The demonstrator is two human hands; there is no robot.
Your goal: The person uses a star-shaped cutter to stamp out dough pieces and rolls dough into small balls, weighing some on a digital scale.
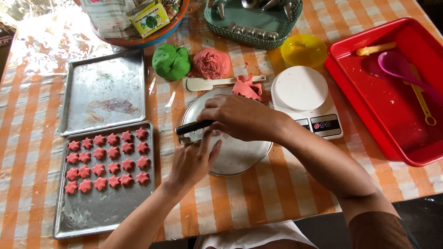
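Close around: pink star cookies (107, 161) on a tray (106, 216) left, kitchen scale (304, 99) right, green dough (171, 61) and pink dough (210, 62) behind. Open desk (258, 193) stays near the front edge. Right hand (240, 117) wraps shut on a black-handled tool (194, 127) over the round metal plate (240, 159); left hand (194, 161), fingers loosely spread, touches its tip.

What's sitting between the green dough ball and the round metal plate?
A white spatula lies between the green dough ball and the round metal plate, seen in the head view.
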